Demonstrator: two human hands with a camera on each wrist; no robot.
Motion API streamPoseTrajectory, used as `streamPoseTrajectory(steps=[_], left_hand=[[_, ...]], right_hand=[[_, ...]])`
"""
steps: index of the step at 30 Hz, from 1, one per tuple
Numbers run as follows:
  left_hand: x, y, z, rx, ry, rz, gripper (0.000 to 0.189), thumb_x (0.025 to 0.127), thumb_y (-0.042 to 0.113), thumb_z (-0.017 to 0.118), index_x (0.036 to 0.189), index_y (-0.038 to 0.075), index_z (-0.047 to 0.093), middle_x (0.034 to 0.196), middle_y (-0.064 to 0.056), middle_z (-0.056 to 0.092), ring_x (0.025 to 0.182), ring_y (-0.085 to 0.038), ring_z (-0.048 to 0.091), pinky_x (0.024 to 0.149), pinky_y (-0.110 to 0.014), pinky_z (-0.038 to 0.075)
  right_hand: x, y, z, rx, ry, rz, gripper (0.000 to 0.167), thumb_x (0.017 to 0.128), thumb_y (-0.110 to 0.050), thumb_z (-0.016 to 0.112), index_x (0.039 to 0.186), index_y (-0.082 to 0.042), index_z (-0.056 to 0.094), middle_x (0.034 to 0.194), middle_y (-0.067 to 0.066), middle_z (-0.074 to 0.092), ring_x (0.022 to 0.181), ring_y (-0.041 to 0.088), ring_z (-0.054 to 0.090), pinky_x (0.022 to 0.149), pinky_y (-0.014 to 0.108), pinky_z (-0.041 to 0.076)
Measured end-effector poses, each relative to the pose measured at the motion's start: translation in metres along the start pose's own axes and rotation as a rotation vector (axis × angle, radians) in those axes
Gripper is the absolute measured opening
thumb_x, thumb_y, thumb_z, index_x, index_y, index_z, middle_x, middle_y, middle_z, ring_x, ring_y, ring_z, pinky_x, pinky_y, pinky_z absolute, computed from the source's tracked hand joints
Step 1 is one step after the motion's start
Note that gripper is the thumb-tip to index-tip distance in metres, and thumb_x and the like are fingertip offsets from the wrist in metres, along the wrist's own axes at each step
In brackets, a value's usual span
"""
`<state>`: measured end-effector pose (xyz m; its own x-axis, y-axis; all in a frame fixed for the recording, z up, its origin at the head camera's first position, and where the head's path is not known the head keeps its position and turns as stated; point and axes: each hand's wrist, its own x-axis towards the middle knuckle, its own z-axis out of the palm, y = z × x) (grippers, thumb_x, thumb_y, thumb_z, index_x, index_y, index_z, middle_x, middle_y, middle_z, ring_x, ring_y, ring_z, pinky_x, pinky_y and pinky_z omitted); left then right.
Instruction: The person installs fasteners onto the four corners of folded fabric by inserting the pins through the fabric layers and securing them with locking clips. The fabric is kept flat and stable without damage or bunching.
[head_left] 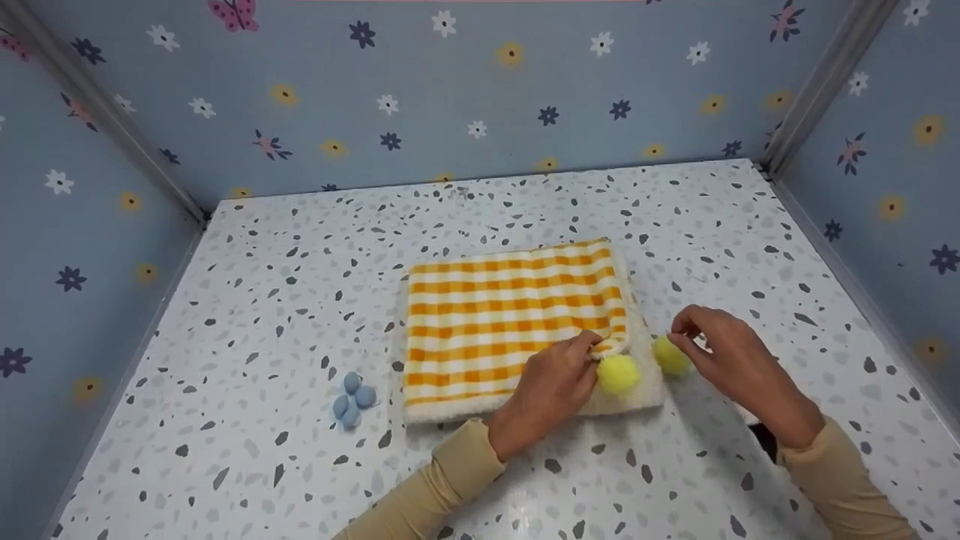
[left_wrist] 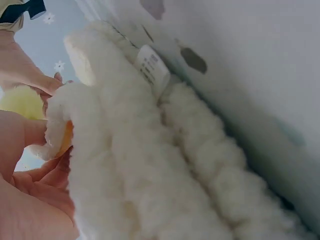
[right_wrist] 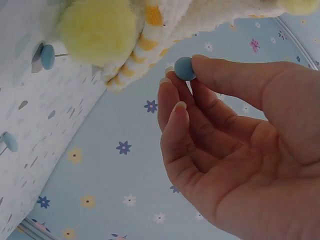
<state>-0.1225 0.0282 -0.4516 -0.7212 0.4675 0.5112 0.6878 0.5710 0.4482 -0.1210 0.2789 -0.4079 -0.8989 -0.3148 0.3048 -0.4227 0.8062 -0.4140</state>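
Observation:
A folded blanket (head_left: 510,322), yellow-and-white checked on top with a fluffy white underside (left_wrist: 135,150), lies on the table. My left hand (head_left: 551,382) pinches its near right corner, where the edge curls up beside a yellow pompom (head_left: 619,374). Just off the blanket's right edge, my right hand (head_left: 731,360) is close to a second yellow pompom (head_left: 670,355). Between that hand's thumb and fingertips is a small round blue head (right_wrist: 185,68); anything below it is hidden. A similar blue head on a thin stem (right_wrist: 48,57) shows beyond the pompom.
Several blue oval heads (head_left: 351,401) sit in a cluster left of the blanket on the speckled table (head_left: 285,300). Flower-patterned panels (head_left: 480,90) stand along the back and both sides. A white label (left_wrist: 152,70) sticks out between the blanket's layers.

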Motion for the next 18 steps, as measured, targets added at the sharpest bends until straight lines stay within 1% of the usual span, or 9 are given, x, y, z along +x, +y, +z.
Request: streamPoseTrajectory(steps=[1,3,5,8,11,12,14,15,18], left_hand=[[0.000,0.000,-0.001,-0.029,-0.008,-0.013,0.018,0.099,0.003,0.061,0.117,0.004,0.065,0.088,-0.008,0.071,0.066,-0.016,0.064,0.052,-0.023,0.043],[0.001,0.000,-0.003,-0.101,-0.031,-0.050,0.019,0.102,0.003,0.057,0.120,0.003,0.062,0.079,-0.008,0.067,0.056,-0.013,0.055,0.050,-0.021,0.036],[0.001,-0.001,-0.005,-0.194,-0.058,-0.102,0.020,0.104,0.003,0.053,0.122,0.001,0.060,0.072,-0.008,0.061,0.050,-0.011,0.045,0.049,-0.020,0.030],[0.002,-0.002,-0.007,-0.314,-0.083,-0.192,0.020,0.105,0.002,0.049,0.122,0.001,0.059,0.068,-0.008,0.056,0.048,-0.009,0.039,0.052,-0.019,0.033],[0.002,-0.003,-0.008,-0.385,-0.080,-0.257,0.022,0.104,0.001,0.050,0.124,0.001,0.059,0.081,-0.009,0.065,0.058,-0.008,0.048,0.063,-0.020,0.044],[0.002,-0.003,-0.009,-0.403,-0.082,-0.274,0.023,0.104,0.002,0.050,0.125,0.001,0.059,0.083,-0.010,0.066,0.060,-0.008,0.048,0.067,-0.021,0.045],[0.001,-0.004,-0.011,-0.451,-0.093,-0.302,0.024,0.106,0.004,0.047,0.127,0.002,0.058,0.079,-0.009,0.062,0.060,-0.009,0.044,0.068,-0.023,0.044],[0.001,-0.004,-0.012,-0.474,-0.105,-0.323,0.022,0.107,0.006,0.046,0.126,0.002,0.057,0.077,-0.006,0.059,0.060,-0.008,0.042,0.067,-0.023,0.043],[0.001,-0.006,-0.017,-0.552,-0.146,-0.382,0.019,0.111,0.012,0.039,0.117,0.004,0.055,0.068,0.000,0.041,0.054,-0.009,0.031,0.059,-0.024,0.036]], right_hand=[[0.002,-0.002,0.000,0.002,-0.001,-0.007,0.015,0.090,0.001,0.076,0.094,-0.007,0.064,0.088,0.003,0.067,0.082,0.020,0.064,0.070,0.042,0.052],[0.005,-0.004,0.002,0.005,0.011,-0.036,0.016,0.090,0.002,0.076,0.094,-0.007,0.064,0.086,0.002,0.067,0.082,0.019,0.064,0.069,0.042,0.053],[0.008,-0.006,0.003,0.013,0.033,-0.077,0.018,0.088,0.004,0.077,0.093,-0.007,0.064,0.085,0.002,0.067,0.081,0.017,0.064,0.068,0.041,0.053],[0.013,-0.010,0.007,0.022,0.064,-0.143,0.019,0.086,0.006,0.078,0.092,-0.007,0.066,0.085,0.002,0.067,0.080,0.015,0.064,0.067,0.039,0.052],[0.018,-0.014,0.010,0.033,0.084,-0.187,0.019,0.085,0.006,0.079,0.093,-0.006,0.067,0.086,0.002,0.068,0.080,0.015,0.065,0.067,0.039,0.053],[0.020,-0.015,0.011,0.035,0.091,-0.198,0.019,0.085,0.006,0.079,0.093,-0.006,0.067,0.087,0.003,0.068,0.081,0.015,0.065,0.067,0.039,0.053],[0.023,-0.017,0.013,0.038,0.103,-0.223,0.019,0.084,0.007,0.080,0.094,-0.005,0.068,0.087,0.004,0.068,0.082,0.015,0.065,0.068,0.038,0.054],[0.025,-0.018,0.013,0.039,0.110,-0.238,0.020,0.084,0.007,0.080,0.094,-0.005,0.069,0.088,0.004,0.068,0.082,0.015,0.065,0.068,0.037,0.054],[0.030,-0.022,0.015,0.039,0.124,-0.297,0.022,0.082,0.009,0.081,0.095,-0.005,0.069,0.089,0.005,0.068,0.083,0.015,0.066,0.070,0.032,0.054]])
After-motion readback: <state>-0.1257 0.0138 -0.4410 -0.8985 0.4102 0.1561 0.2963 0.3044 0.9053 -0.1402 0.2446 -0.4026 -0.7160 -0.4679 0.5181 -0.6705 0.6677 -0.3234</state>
